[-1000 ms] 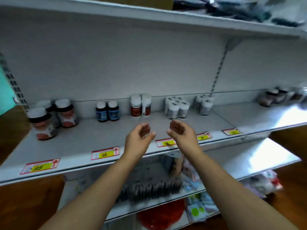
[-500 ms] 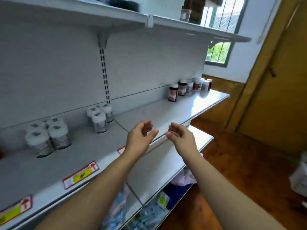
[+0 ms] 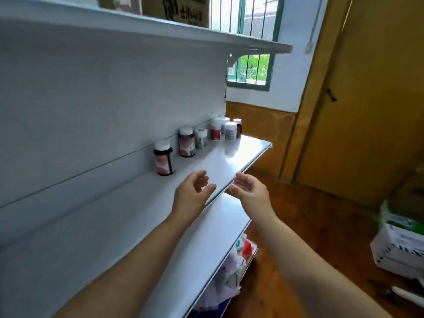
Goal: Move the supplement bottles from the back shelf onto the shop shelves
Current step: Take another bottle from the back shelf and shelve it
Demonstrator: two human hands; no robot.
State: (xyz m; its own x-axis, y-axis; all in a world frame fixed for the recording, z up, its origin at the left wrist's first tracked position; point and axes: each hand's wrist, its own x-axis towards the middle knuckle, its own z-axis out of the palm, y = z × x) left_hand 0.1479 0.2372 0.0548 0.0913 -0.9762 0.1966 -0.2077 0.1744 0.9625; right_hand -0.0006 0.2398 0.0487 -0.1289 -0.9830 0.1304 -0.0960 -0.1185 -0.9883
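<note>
With the view swung right to the far end of the white metal shelf [image 3: 229, 161], where white-capped supplement bottles [image 3: 186, 145] stand along its back panel, the left hand [image 3: 192, 191] and right hand [image 3: 249, 191] hover empty, each grip released, likely before the next pick.

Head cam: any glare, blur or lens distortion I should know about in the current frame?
Head view: daylight from the barred window throws a bright glare patch on the middle shelf beside the far bottles, whose labels are too soft to read. Head view: the wide-angle lens bends the top shelf edge. Head view: the boxes at the right edge are smeared.
</note>
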